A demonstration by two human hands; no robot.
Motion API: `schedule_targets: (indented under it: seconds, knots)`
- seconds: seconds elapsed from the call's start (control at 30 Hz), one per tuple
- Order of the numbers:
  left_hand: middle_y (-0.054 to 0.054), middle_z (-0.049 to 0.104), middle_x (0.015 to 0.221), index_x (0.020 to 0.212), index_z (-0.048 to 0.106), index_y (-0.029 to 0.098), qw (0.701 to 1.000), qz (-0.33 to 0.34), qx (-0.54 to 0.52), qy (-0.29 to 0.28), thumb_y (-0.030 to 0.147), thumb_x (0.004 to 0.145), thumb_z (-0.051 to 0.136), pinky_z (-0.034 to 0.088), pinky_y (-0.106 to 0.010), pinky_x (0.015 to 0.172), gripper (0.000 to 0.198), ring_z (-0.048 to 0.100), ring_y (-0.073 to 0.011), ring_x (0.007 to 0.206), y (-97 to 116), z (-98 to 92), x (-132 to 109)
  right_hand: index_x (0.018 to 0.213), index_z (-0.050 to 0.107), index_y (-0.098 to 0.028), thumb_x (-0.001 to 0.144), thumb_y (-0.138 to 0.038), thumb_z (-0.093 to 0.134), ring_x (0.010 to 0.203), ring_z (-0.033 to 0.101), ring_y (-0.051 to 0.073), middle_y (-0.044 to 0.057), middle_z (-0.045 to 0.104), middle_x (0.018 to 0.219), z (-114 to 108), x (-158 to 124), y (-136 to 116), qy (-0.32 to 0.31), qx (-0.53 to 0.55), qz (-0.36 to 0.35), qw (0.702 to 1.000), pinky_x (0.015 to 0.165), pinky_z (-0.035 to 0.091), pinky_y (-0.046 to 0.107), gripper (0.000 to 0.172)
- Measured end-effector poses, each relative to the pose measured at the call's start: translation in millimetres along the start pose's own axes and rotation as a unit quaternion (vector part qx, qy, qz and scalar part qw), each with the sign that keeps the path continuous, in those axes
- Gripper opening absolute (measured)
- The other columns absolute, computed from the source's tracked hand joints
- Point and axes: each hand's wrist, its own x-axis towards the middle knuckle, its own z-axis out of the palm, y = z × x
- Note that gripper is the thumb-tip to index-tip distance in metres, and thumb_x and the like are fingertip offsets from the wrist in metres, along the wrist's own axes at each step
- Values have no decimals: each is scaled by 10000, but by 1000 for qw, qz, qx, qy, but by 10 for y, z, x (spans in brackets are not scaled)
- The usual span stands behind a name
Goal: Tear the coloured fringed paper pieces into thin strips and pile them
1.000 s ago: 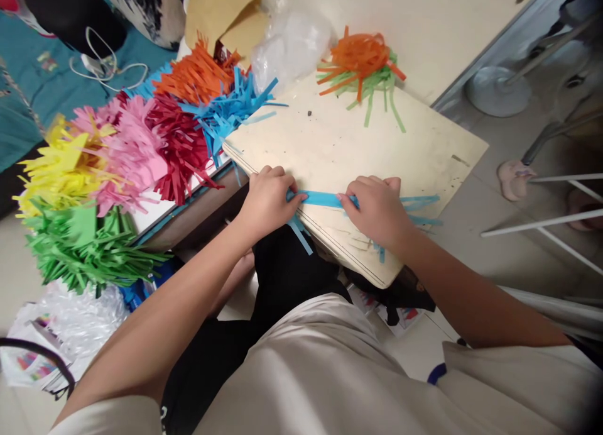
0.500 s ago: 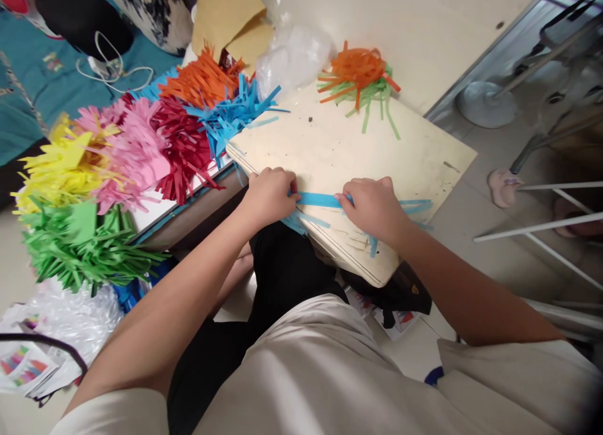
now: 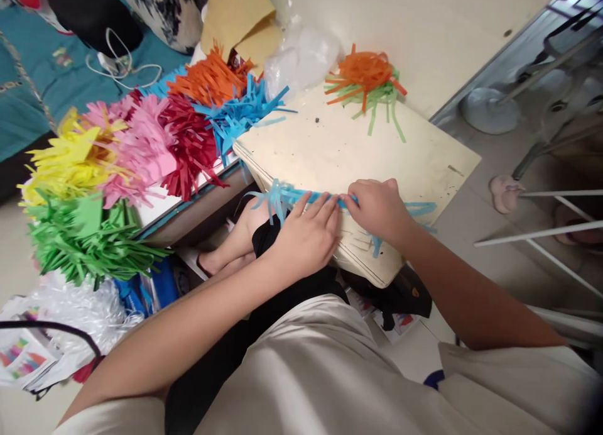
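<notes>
Paper strip, blue and fringed, crosses the wooden board's near side; right hand pinches it tightly, left hand lies over it, fingers extended, probably steadying it against the board.

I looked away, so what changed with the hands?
The left hand let go at one end of the blue strip and moved right, now lying over it close to the right hand. The strip's fringe now shows at the left. The right hand still pinches the strip; the orange tassel stayed put.
</notes>
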Motion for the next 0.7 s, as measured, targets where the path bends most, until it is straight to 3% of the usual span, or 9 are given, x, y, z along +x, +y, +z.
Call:
schedule_targets:
  seconds: [0.07,0.13,0.23,0.3,0.37,0.43,0.53,0.7]
  knots:
    - [-304,422,1827,1710,474,-55,1000,-18,-3,-8,421,1185,440,269,-624,1447,709,382,-426,1748,37,211,-23,929,664,-192,1138,-321,448,1005,658,301,131,783,1021,4,19,30,-6,3,-4,1000,887,302,433,328]
    - [-305,328,1866,1757,395,-55,999,-31,-16,-10,483,1177,465,248,-640,1459,794,289,-443,1783,-8,331,-65,938,675,-191,1142,-331,452,988,651,302,134,781,1019,-24,15,45,-5,5,-1,1000,901,306,438,333]
    - [-274,280,1893,1796,360,15,999,-25,-36,-12,512,1145,530,260,-649,1459,837,195,-445,1807,-93,360,-114,1077,723,-178,1148,-347,459,1064,644,346,175,785,1131,-100,-95,-11,81,-5,-4,997,953,314,468,321]
    - [-262,270,1900,1796,370,33,999,-24,-39,-15,478,1112,588,270,-667,1454,845,151,-467,1809,-114,341,-124,1251,734,-174,1157,-343,461,1171,636,378,199,782,1274,-128,-235,-108,137,-6,-43,990,1011,314,500,335]
    - [-250,269,1904,1793,384,36,999,-27,-41,-14,401,1072,631,268,-677,1455,845,135,-482,1806,-116,323,-124,1374,724,-179,1163,-304,461,1239,638,375,194,780,1376,-104,-390,-215,133,3,-102,986,1063,309,516,360]
    - [-248,291,1895,1794,391,43,998,-29,-48,-5,322,1046,628,268,-680,1457,833,176,-472,1801,-127,310,-129,1452,710,-170,1165,-259,458,1271,653,357,184,774,1448,-34,-511,-286,110,12,-140,984,1094,309,517,392]
    - [-277,372,1847,1776,425,28,998,-29,-54,17,214,1037,563,291,-675,1453,775,309,-425,1776,-202,294,-162,1511,693,-147,1177,-254,461,1279,677,334,178,764,1505,74,-580,-290,106,24,-133,985,1112,317,512,420]
    - [-225,651,1668,1583,692,109,997,-21,-50,56,76,1084,475,451,-613,1360,546,608,-353,1612,-472,311,-232,1336,774,-166,1177,-273,494,1187,705,301,141,816,1403,103,-487,-176,111,58,-116,985,1085,337,483,339]
